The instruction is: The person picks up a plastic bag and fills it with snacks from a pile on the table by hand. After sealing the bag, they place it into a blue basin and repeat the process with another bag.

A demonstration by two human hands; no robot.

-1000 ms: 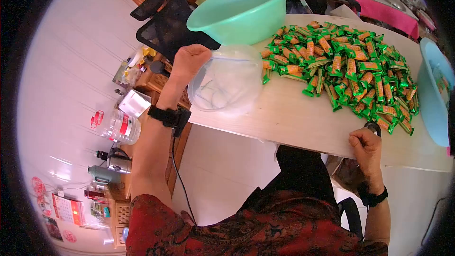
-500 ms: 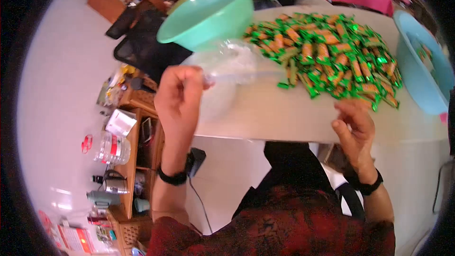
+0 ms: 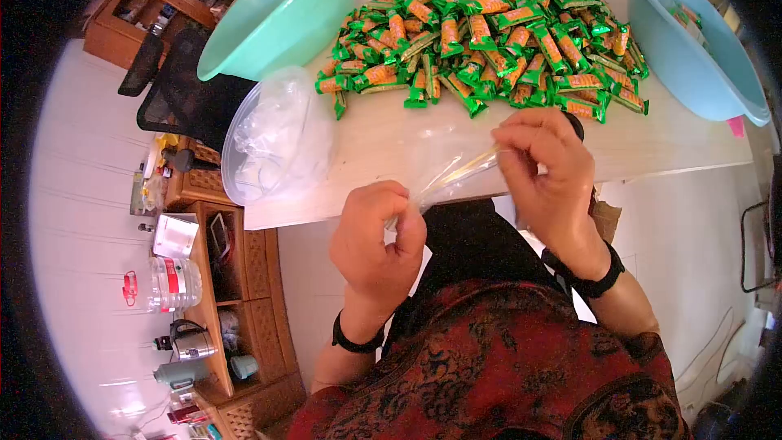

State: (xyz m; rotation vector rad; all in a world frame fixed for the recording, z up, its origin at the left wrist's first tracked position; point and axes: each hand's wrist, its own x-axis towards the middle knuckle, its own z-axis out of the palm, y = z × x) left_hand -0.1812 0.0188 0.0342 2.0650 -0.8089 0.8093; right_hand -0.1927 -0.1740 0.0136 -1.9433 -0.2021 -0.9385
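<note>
A clear plastic bag (image 3: 456, 169) is stretched between my two hands above the table's near edge. My left hand (image 3: 376, 238) is closed on its lower left end, thumb against the curled fingers. My right hand (image 3: 554, 171) pinches the opposite end, higher and to the right. Beyond the bag lies a large heap of small snack packets (image 3: 489, 37) in green and orange wrappers. To the left of the heap, a clear round tub (image 3: 236, 175) holds crumpled transparent plastic bags (image 3: 275, 126).
A green basin (image 3: 273, 16) is at the table's far left, tilted in view. At the right edge sits a blue basin (image 3: 692, 57) with some packets inside. A black chair (image 3: 183, 85) and a wooden cabinet (image 3: 261, 310) stand left of the table (image 3: 366, 143).
My left hand has come down and right from near the tub with the bag. My right hand, apart from the bag before, now grips its other end. The view has shifted.
</note>
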